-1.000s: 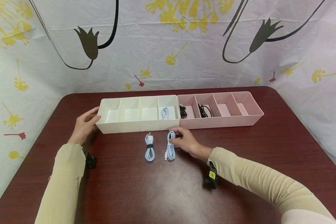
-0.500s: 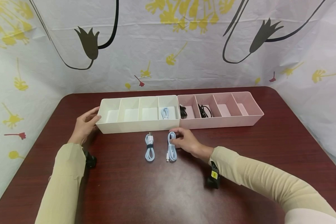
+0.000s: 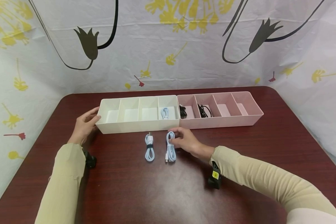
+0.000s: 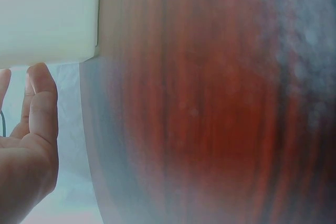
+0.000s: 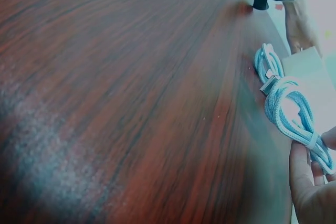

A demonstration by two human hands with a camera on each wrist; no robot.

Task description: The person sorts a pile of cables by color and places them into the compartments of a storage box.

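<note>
My right hand pinches a coiled light-blue charging cable in front of the box joint; the right wrist view shows the coil between thumb and fingers. A second coiled light-blue cable, bound with a dark strap, lies on the table just left of it. My left hand touches the left end of the white divided box. In the left wrist view, the fingertips of that hand meet the box wall.
Against the white box's right end stands a pink divided box. Black cables lie in its two left compartments. A light-blue cable sits in the white box's rightmost compartment. Behind the dark-red table hangs a patterned cloth.
My right hand and its cable shift slightly right, then a little back left, staying in front of the boxes. The left hand and both boxes hold their places.
</note>
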